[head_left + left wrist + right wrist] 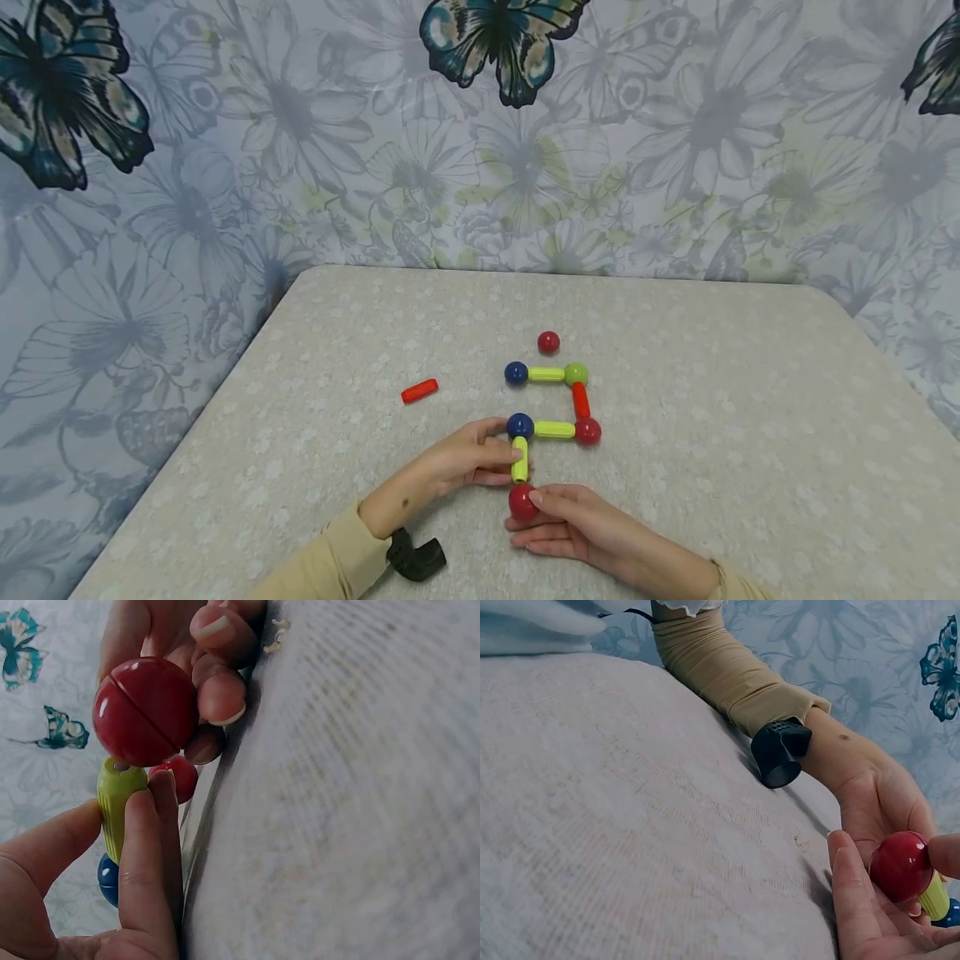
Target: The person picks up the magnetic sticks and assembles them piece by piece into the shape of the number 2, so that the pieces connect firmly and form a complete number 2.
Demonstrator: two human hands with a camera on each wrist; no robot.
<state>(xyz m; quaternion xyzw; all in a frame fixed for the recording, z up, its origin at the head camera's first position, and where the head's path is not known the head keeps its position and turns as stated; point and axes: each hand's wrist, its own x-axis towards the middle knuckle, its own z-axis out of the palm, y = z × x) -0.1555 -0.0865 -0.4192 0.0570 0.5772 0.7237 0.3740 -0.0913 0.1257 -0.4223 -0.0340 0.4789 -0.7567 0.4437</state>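
My left hand (471,457) pinches a yellow-green rod (114,802) between thumb and fingers. One end of that rod meets a dark blue ball (521,426). At its near end is a red ball (522,503), which my right hand (581,533) holds between thumb and fingers. In the left wrist view the red ball sits right at the rod's tip. From the blue ball another yellow-green rod (555,430) runs right to a second red ball (588,432). A red rod (581,401) leads on to a green ball (576,374), then a yellow-green rod (546,375) and another blue ball (516,372).
A loose red ball (548,342) lies behind the joined pieces. To their left rests a loose red rod (419,391). A black camera mount (417,557) sits at the left wrist. The patterned cloth covers the table (712,400), with a flowered wall behind.
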